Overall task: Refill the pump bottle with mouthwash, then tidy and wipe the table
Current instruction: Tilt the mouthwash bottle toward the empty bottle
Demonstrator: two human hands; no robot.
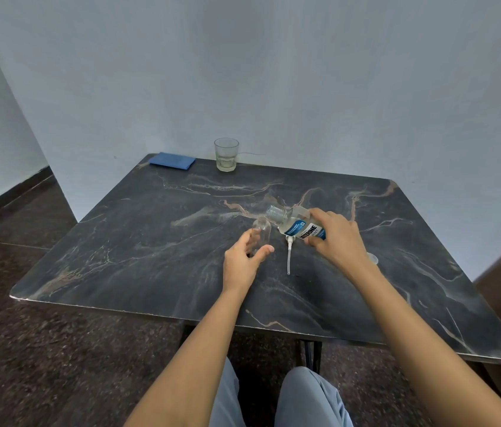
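- Head view: the right hand (337,238) grips the mouthwash bottle (300,228), tilted with its open mouth just beside the narrow neck of the clear pump bottle (260,238) on the table (150,241).
- The left hand (243,260) curls loosely around the pump bottle, fingers half open (real contact I cannot tell), so it may tip.
- A quick pour could miss the neck and wet the pump head (289,254) lying beside.
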